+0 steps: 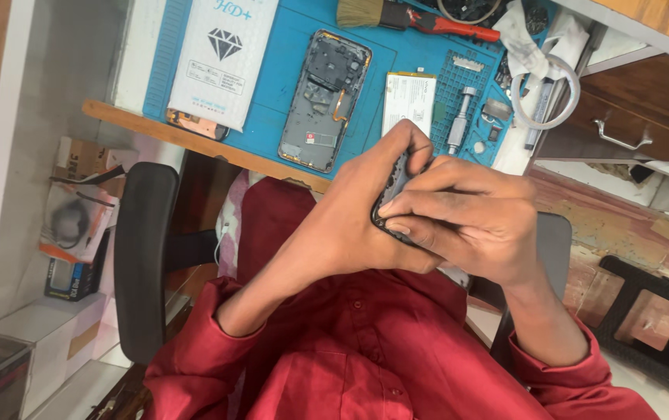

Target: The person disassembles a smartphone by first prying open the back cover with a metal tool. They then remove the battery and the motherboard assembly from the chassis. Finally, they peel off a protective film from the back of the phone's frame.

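Dark phone part (394, 194) sits mid-frame, clamped between left hand (366, 218) and right hand (467, 222), fingers (428, 204) curled tight over it (mostly hidden). Blue mat (288, 70) above holds an opened phone (324, 99).

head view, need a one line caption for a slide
Both hands, left and right, clasp a small dark phone part above a blue work mat holding an opened grey phone frame.

We see an opened phone chassis (324, 99), white battery (408, 101), red-handled brush (412, 17) and white box (222, 58) on the blue mat (292, 31).
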